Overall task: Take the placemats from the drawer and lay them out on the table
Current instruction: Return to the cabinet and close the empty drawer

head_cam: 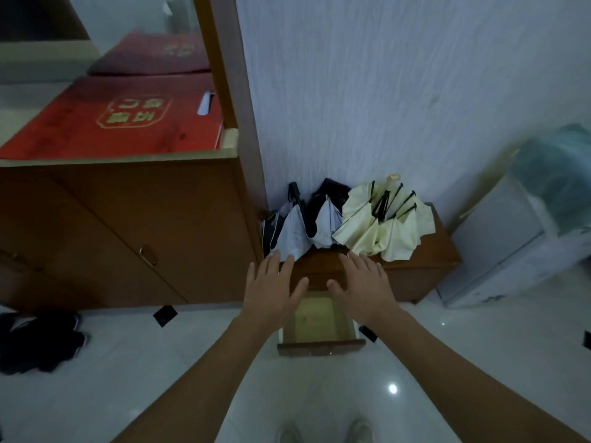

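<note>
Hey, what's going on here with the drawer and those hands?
A person stands over a low wooden cabinet with its drawer pulled open. The left hand and right hand are both spread open above the drawer, holding nothing. The visible part of the drawer looks bare; no placemats show. Folded umbrellas lie on the cabinet top.

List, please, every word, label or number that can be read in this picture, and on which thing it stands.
Red box on the cabinet: gold characters in a gold frame, seen upside down, too blurred to read.
Its reflection in the mirror behind: gold marks, unreadable.
No other text is visible.
</note>
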`<state>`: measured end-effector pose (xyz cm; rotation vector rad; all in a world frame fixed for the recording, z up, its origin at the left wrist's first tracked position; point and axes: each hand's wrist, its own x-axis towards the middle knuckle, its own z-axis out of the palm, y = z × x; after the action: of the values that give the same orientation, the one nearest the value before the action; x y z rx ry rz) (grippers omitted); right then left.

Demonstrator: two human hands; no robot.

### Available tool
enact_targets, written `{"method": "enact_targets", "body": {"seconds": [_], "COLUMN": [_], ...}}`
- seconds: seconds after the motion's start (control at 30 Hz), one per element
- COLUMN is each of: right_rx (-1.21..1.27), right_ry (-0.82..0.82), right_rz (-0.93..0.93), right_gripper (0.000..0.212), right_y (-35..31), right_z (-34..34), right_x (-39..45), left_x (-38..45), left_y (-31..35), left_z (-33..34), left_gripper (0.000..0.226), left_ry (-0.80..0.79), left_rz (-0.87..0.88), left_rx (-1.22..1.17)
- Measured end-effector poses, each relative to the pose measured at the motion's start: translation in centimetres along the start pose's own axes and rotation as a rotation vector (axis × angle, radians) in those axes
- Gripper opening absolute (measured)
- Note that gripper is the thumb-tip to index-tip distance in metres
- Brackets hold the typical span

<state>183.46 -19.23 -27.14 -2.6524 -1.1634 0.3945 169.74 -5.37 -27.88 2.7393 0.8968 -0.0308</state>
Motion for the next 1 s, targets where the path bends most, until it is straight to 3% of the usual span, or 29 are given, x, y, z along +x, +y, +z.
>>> {"method": "enact_targets", "body": {"seconds": [0.17,0.33,0.57,0.83,1.0], "right_rx": [0.017,0.030,0.064,0.110,0.169], "right_ry": [-0.060,-0.083,-0.118,-0.208,-0.163], "right_rz": [0.050,0.049,-0.001,0.026,0.084], "right_gripper": [0.066,0.067,0.065,0.060,0.054], "right_y": [-0.1,0.9,3.5,8.4,10.6], "right_z": [3.0,4.3,8.7,17.3,22.9], "right_x": [-2.0,-2.4,-3.8,-5.3,-5.4], "left_x": [-1.2,-2.2,-5.2,-6.9,-7.5], "left_y": [-0.8,-0.5,0.7,1.0,-0.2], "left_z": [2.9,4.0,8.3,16.4,22.4], "left_gripper": [0.064,0.089,0.063,0.060,0.061], "left_ry": [-0.053,-0.044,-0.104,-0.177,-0.222], "left_rz": [0.007,-0.030,-0.135,-0.171,-0.199], "left_rx": [0.005,0.017,-0.036,-0.030,-0.069]}}
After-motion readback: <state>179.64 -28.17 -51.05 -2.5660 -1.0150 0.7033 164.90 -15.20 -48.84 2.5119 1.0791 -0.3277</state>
